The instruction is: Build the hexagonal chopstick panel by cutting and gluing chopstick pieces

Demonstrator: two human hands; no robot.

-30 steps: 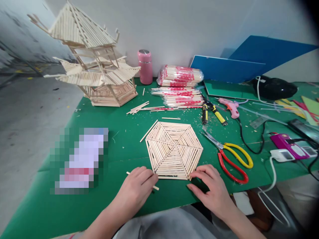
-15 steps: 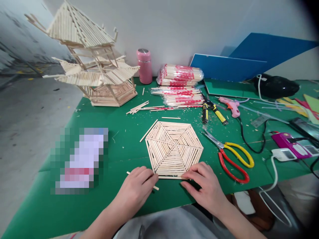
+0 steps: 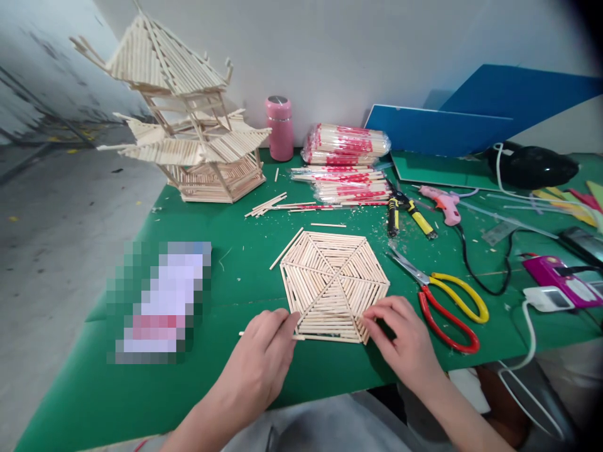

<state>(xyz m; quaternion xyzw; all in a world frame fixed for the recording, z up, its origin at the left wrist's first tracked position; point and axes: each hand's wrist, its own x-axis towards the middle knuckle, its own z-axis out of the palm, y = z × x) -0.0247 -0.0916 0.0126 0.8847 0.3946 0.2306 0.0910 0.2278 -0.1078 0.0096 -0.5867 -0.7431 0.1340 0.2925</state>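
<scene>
Hands flat beside hexagon panel

I see two bare hands, the left hand and the right hand, with no rings, watch or gloves on them. Both forearms are bare right to the picture's edge, so no sleeves show. Below them lies pale grey cloth, clothing over my lap.

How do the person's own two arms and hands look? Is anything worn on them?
The left hand and right hand are bare: no gloves, rings, watch or bracelet show. Both forearms are uncovered as far as the picture reaches, and no sleeve is visible. The nails look short and unpainted.
</scene>
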